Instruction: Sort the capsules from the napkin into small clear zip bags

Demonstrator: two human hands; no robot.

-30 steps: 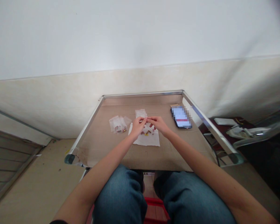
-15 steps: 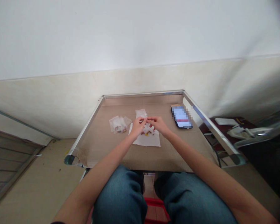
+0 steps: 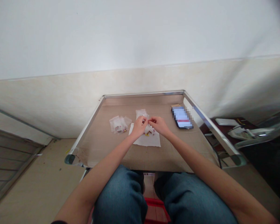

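Fingers (image 3: 145, 119): left hand (image 3: 137, 127) and right hand (image 3: 160, 126) pinched together, tips meeting; anything held is too small to tell.
Loose: small red-yellow bits (image 3: 149, 133) on a tissue (image 3: 144, 140), at 6 o'clock from the fingertips.
Bags: plastic bag (image 3: 118, 124) at 9 o'clock, second bag (image 3: 141, 113) at 12 o'clock.
Beyond: phone (image 3: 182, 117) at 2 o'clock on the worktop (image 3: 102, 149).

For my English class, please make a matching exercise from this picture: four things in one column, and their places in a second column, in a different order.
Things:
1. Smartphone
2. Overlapping clear plastic bags
3. White paper sheet
4. Red plastic crate

Places:
A. Seen between the denim knees
B. Under the left hand and right hand
C. Beside the metal rail at the far right
D. Left of the paper

Pairs: 1-C, 2-D, 3-B, 4-A
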